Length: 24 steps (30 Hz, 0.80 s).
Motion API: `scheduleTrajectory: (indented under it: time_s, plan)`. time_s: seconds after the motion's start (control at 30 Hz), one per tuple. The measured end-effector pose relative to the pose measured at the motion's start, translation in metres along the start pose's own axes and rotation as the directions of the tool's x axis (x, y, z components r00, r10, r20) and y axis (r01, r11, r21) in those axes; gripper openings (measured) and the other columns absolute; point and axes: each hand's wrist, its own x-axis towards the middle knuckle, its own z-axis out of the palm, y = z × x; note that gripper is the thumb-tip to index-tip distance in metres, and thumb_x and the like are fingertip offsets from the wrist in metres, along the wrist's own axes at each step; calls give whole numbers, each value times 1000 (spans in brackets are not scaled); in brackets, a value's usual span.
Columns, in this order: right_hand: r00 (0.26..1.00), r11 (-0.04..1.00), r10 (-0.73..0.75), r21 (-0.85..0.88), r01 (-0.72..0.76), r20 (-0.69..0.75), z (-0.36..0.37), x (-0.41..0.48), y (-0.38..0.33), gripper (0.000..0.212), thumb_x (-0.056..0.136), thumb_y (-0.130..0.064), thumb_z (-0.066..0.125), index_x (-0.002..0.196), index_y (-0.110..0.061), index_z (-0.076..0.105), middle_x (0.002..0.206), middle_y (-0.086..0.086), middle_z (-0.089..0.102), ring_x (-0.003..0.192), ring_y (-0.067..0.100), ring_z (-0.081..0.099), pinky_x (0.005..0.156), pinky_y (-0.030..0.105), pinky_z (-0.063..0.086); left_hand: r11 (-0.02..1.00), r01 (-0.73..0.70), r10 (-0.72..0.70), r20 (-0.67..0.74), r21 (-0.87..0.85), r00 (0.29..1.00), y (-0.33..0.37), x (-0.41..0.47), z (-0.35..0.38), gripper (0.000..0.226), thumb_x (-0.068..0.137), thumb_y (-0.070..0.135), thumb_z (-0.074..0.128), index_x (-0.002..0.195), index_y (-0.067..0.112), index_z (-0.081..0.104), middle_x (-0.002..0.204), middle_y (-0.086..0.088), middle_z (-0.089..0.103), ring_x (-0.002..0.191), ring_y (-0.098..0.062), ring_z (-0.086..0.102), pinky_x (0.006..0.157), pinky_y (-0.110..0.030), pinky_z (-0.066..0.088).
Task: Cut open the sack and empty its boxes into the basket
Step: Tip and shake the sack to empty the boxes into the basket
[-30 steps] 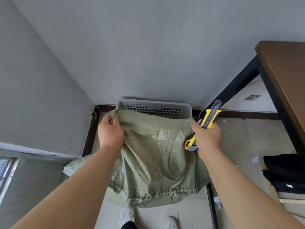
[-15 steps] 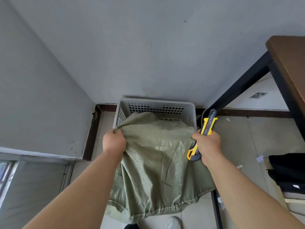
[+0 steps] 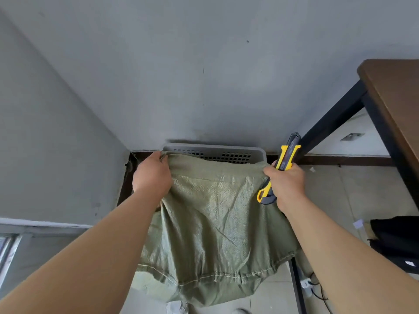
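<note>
A green woven sack [image 3: 213,225] hangs limp in front of me, its stitched hem lowest, over a grey perforated basket [image 3: 215,149] that stands on the floor against the wall. My left hand [image 3: 153,175] grips the sack's upper left corner. My right hand [image 3: 286,185] grips the sack's upper right edge together with a yellow and black utility knife [image 3: 282,164]; the knife points up and away. The sack hides the basket's inside, and no boxes show.
A brown table [image 3: 394,91] with black legs stands at the right. A black bag [image 3: 396,241] and cables lie on the tiled floor under it. Grey walls meet in a corner just left of the basket. My white shoes show below the sack.
Both hands have lifted the sack's held edge higher and further over the basket, so more of the basket is covered. The grips on sack and knife are unchanged.
</note>
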Motion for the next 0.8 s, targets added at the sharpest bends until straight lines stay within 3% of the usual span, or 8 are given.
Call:
scheduleTrajectory:
  time_s: [0.1, 0.17, 0.23, 0.3, 0.4, 0.53, 0.63, 0.8]
  plan:
    - [999, 999, -42, -25, 42, 1, 7, 9, -5, 24, 81, -3, 65, 68, -18, 51, 62, 2, 49, 57, 18, 44, 49, 24, 38, 928, 89, -85, 26, -361, 996, 3, 14, 2, 28, 101, 26, 39, 96, 5, 57, 73, -3, 50, 73, -29, 53, 71, -35, 45]
    - [998, 997, -61, -41, 61, -9, 12, 16, -8, 23, 81, -5, 65, 68, -18, 52, 63, 2, 50, 56, 18, 46, 50, 24, 39, 884, 116, -112, 34, -453, 993, 3, 18, 1, 29, 98, 30, 46, 97, 5, 59, 74, -3, 54, 77, -32, 57, 68, -35, 49]
    - [997, 996, -79, -44, 79, -4, 17, 22, -10, 21, 81, -5, 65, 70, -17, 52, 65, 4, 51, 57, 19, 46, 51, 24, 39, 882, 110, -87, 70, -459, 994, 1, 17, 2, 34, 91, 41, 58, 103, 9, 59, 84, -1, 60, 86, -26, 60, 72, -35, 50]
    - [996, 994, -92, -57, 93, 13, 21, 28, -9, 19, 79, -4, 65, 72, -16, 52, 67, 4, 50, 57, 19, 45, 51, 24, 38, 914, 81, -14, 167, -398, 986, 0, 12, 5, 69, 73, 51, 76, 124, 11, 53, 113, -1, 60, 106, -23, 59, 91, -38, 50]
    - [994, 991, -101, -88, 104, 29, 25, 37, -4, 18, 77, -1, 65, 72, -14, 53, 66, 5, 52, 56, 20, 46, 54, 25, 39, 993, -70, 100, 342, -98, 934, -11, 10, 19, 107, 62, 44, 87, 144, 9, 28, 144, -6, 27, 127, -26, 44, 108, -38, 41]
    - [996, 987, -83, -133, 87, 38, 25, 47, 5, 20, 77, -5, 69, 70, -15, 53, 65, 3, 52, 62, 21, 49, 58, 28, 41, 966, -218, 159, 351, 138, 923, -34, 19, 33, 72, 65, 27, 84, 120, 12, 40, 144, 1, 12, 130, -28, 36, 102, -34, 44]
    - [994, 987, -91, -129, 97, 52, 24, 54, 10, 25, 77, -5, 70, 67, -18, 51, 64, 2, 51, 64, 21, 50, 60, 29, 41, 919, -289, 191, 339, 268, 921, -40, 30, 37, 64, 66, 22, 81, 114, 13, 40, 147, -1, 9, 137, -28, 24, 111, -37, 34]
    - [987, 975, -98, -188, 122, 130, 27, 59, 15, 26, 78, -8, 73, 66, -19, 52, 65, 1, 53, 61, 20, 51, 60, 29, 43, 777, -372, 270, 265, 508, 926, -36, 53, 42, 25, 81, 0, 56, 103, 8, 63, 121, -9, 51, 111, -28, 50, 89, -35, 46]
